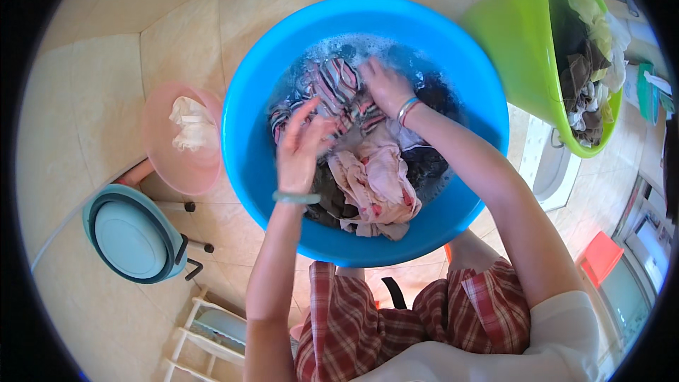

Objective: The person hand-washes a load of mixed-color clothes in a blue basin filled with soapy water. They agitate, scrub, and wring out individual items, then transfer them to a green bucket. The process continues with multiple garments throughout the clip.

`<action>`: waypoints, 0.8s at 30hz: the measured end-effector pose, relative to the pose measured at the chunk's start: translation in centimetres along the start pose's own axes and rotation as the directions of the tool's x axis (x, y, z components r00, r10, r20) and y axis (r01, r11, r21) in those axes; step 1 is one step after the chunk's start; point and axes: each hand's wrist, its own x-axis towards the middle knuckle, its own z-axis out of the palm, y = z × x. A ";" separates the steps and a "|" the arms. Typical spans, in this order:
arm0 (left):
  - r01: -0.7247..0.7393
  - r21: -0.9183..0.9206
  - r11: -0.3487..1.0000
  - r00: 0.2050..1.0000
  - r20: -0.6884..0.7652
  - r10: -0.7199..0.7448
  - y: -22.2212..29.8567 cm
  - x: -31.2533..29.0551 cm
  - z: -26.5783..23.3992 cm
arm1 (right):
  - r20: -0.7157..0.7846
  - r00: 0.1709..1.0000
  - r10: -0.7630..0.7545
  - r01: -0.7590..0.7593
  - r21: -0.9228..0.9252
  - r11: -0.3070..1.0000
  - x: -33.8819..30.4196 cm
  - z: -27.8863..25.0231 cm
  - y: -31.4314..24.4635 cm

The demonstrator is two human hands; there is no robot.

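A big blue tub (258, 49) holds sudsy water and soaking clothes. My left hand (305, 141), with a pale green bangle at its wrist, is over the tub's left half; its fingers are apart, slightly blurred, and hold nothing. Beneath it lies a bunched garment striped in pink, black and white (332, 85). My right hand (389, 88), wearing thin bracelets, has its fingers curled onto that garment's right side, their tips partly hidden. A pale pink garment with red spots (378, 180) rests in front, over dark clothes (431, 163) in the water.
Right of the tub, a tilted lime-green bucket (506, 39) holds more clothes. To the left, a translucent pink basin (159, 131) contains a white cloth (191, 124); nearer is a folded grey-blue basin (131, 240). A white rack (194, 325) stands near, and a floor-level white fixture (552, 170) lies right.
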 end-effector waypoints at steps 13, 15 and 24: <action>0.148 -0.799 0.583 0.952 0.274 0.134 0.0 2.9 2.0 | -0.225 0.874 -0.430 0.481 0.523 0.704 -10.7 -11.6 -15.6; 0.372 -0.809 0.456 0.820 0.517 0.248 -2.6 4.2 -0.8 | -0.290 0.822 -0.490 0.569 0.440 0.695 -10.4 -10.7 -16.9; -0.030 -0.830 0.557 0.996 0.023 0.088 -3.2 2.7 1.9 | -0.627 0.672 -0.393 0.647 0.240 0.724 -6.1 -9.0 -16.8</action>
